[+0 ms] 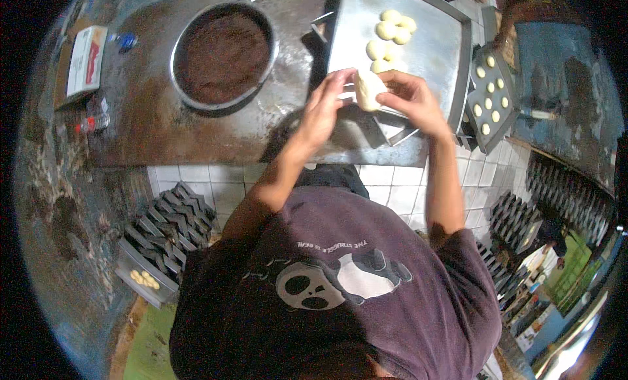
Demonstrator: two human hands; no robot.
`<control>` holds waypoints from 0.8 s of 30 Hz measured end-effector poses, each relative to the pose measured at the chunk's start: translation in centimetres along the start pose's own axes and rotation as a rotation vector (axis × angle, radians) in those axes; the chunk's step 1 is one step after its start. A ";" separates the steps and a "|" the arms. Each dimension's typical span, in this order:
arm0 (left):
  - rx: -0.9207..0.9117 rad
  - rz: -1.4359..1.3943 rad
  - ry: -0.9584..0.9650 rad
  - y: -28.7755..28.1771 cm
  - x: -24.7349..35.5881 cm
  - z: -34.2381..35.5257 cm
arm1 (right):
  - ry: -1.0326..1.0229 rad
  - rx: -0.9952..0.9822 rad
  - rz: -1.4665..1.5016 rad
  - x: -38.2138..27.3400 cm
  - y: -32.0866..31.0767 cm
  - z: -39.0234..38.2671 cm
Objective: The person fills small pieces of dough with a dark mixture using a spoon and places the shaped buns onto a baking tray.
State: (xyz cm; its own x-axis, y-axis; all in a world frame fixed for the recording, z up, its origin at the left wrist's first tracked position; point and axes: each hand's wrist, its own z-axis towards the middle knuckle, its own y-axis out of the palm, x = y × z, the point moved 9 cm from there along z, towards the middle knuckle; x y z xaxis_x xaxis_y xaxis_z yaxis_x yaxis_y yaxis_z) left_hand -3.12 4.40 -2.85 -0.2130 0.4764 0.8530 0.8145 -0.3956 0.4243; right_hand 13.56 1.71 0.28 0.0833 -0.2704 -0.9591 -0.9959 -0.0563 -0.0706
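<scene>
A pale, elongated piece of dough (367, 91) is held up over the near edge of a large metal tray (432, 59). My right hand (417, 104) pinches it from the right, its thumb on the dough's near side. On the other side, my left hand (320, 112) has its fingers stretched toward the dough; whether the tips touch it I cannot tell. Behind my hands, several pale dough balls (387, 32) sit clustered on the tray.
A round pan of dark brown filling (226, 56) stands left on the worn metal table (144, 135). Further left are a white box (86, 59) and a red-capped bottle (93, 123). At right, a dark tray (500, 115) carries spaced dough balls. Stacked trays (173, 229) stand lower left.
</scene>
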 end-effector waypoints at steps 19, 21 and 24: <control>0.244 -0.173 0.445 -17.9 12.7 -5.4 | -0.309 0.444 0.163 -10.5 21.8 7.5; 0.353 -0.221 0.519 -19.3 12.7 -5.9 | -0.259 0.319 0.012 -11.5 23.1 7.7; 0.120 -0.278 0.257 -20.6 6.4 -4.2 | -0.230 0.052 -0.006 -11.9 25.7 7.5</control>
State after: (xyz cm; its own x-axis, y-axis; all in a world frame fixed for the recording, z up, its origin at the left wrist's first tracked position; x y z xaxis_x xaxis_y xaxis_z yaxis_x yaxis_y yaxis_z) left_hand -23.54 12.32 -4.91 -0.5503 0.3346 0.7650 0.7604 -0.1776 0.6247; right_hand -13.32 10.68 7.82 0.0852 -0.0439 -0.9954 -0.9964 -0.0060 -0.0850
